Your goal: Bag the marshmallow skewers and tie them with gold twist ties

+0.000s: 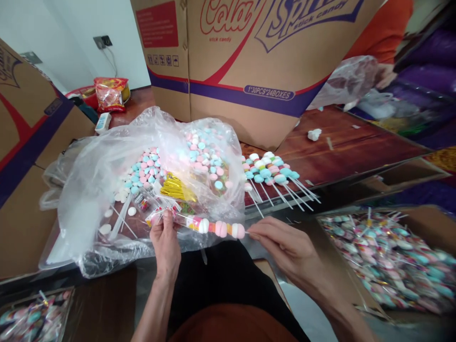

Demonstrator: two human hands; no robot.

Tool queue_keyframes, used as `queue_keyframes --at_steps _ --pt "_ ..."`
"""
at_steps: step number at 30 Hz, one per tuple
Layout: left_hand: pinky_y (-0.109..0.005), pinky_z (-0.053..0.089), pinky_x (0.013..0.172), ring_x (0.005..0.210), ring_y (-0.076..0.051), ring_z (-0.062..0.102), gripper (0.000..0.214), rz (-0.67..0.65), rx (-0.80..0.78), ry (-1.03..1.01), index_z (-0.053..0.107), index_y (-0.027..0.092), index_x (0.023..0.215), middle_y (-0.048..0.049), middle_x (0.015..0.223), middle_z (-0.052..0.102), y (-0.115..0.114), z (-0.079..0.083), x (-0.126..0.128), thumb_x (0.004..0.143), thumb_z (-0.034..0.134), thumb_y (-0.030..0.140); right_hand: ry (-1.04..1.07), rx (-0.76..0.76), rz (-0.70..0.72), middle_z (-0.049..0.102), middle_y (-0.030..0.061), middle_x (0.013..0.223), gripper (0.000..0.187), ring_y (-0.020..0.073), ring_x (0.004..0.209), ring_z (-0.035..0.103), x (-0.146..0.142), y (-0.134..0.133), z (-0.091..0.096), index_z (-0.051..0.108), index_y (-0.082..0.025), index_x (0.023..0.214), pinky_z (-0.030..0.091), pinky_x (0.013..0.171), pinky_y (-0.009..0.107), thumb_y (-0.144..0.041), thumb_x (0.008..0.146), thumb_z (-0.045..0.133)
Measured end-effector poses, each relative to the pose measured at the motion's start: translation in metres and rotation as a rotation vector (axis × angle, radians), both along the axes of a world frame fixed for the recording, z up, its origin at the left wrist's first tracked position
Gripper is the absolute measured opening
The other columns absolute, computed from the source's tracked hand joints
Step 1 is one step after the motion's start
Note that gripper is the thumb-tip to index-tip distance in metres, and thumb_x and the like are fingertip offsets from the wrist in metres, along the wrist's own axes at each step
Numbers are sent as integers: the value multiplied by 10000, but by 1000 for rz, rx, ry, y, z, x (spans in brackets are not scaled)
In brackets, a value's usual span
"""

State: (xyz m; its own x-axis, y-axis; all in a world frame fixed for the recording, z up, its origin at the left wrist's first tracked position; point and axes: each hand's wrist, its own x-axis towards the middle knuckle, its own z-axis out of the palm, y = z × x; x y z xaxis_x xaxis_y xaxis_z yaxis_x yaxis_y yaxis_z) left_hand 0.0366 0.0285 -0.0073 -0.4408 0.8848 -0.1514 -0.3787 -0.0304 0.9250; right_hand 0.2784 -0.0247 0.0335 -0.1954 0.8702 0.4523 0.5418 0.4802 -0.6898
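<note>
My left hand (166,244) pinches a small clear wrapper with a coloured print (158,216) between thumb and fingers. A marshmallow skewer (221,229), with pink, white and orange pieces in a row, lies level between my hands, its left end partly inside the wrapper. My right hand (285,244) pinches the thin white stick at the skewer's right end. Just beyond my left hand lie gold twist ties (174,187), white sticks (123,216) and loose pink and blue marshmallows (144,168) on a large clear plastic bag (85,190).
Finished marshmallow skewers (269,171) lie in a pile on the red-brown table (359,142). Large cartons (228,61) stand behind and at left (21,156). Boxes of wrapped sweets sit low at right (395,256) and left (35,318). Another person's hand (386,76) holds plastic at upper right.
</note>
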Motion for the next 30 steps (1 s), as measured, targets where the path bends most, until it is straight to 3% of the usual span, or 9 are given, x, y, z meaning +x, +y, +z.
queue_keyframes --at_steps 6,12,17,20,24,30 --pt "-245 526 667 681 -116 605 371 -74 -30 -33 699 175 760 11 742 659 4 -5 -11 703 844 511 15 -61 -12 659 16 818 171 131 728 634 -2 2 -4 686 -212 940 497 655 230 -99 975 562" --pt "-221 502 568 587 -94 552 410 -91 -108 56 697 159 729 24 658 620 7 -7 -19 655 862 528 -68 101 -64 696 41 865 189 158 752 670 -1 1 2 707 -214 972 528 682 257 -87 955 568" --pt "-229 494 543 526 -93 545 417 -120 -144 47 659 161 691 37 591 584 6 -3 -15 656 858 526 -171 249 -118 704 66 869 197 172 757 670 -7 0 -5 712 -181 1001 529 697 279 -50 935 581" --pt "-236 498 559 531 -98 562 428 -73 -158 30 641 162 687 38 593 588 4 -2 -10 658 853 532 -92 189 -92 694 61 871 179 162 766 667 -12 0 -10 707 -174 997 535 699 262 -50 933 595" --pt "-240 512 626 645 -108 602 411 93 -109 56 690 169 826 20 737 655 2 -2 -8 712 816 543 64 37 -25 679 35 818 168 144 728 657 -16 -1 -11 710 -192 945 525 645 235 -76 945 588" --pt "-264 533 691 709 -133 626 392 4 -87 50 707 166 842 -3 762 672 2 -4 -13 749 801 535 153 -68 -29 695 33 785 174 153 695 655 -19 0 -14 722 -205 887 519 625 250 -120 954 586"
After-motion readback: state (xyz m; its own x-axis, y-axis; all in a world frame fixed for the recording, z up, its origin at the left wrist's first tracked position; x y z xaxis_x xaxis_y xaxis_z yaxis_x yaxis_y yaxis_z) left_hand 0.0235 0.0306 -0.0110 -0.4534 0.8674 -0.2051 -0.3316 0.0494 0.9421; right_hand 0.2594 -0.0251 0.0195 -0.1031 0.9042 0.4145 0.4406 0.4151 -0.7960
